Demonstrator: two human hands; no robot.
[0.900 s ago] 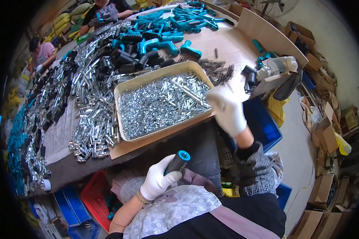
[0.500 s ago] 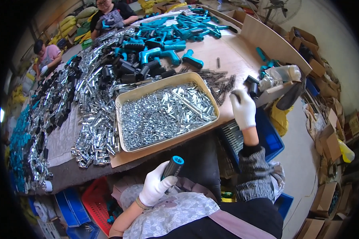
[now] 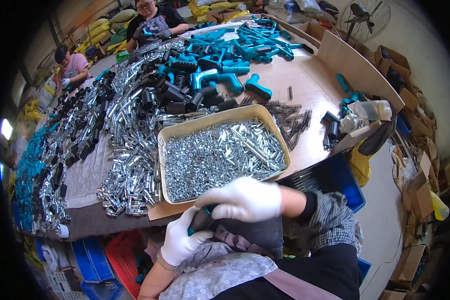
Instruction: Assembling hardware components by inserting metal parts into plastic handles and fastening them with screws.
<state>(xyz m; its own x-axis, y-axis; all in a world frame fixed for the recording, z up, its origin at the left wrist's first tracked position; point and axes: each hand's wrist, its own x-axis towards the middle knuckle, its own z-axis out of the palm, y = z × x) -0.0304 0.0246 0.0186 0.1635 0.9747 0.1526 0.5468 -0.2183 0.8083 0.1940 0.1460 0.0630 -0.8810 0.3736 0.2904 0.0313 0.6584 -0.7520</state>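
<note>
My left hand (image 3: 181,241), in a white glove, is wrapped round a short cylindrical black-and-teal handle (image 3: 201,220) above my lap. Across the handle's upper end lies my right hand (image 3: 246,200), also gloved in white. Its fingers are bent together over that end, touching it or nearly so; whatever they hold is hidden beneath them. Just beyond both hands stands a cream tray (image 3: 163,172) filled with small silvery metal pins (image 3: 235,142) and tiny fittings.
Dark coil springs (image 3: 299,125) lie right of the tray, with black parts (image 3: 331,125) near the table's right edge. Teal pistol-shaped handles (image 3: 220,80) and metal tubes (image 3: 130,172) are heaped behind and left. Blue bins (image 3: 347,182) stand below. Two people work across the table.
My right hand has come from the table's right side, near the black parts, to the handle in my left hand. The left hand has shifted slightly and the handle has tilted.
</note>
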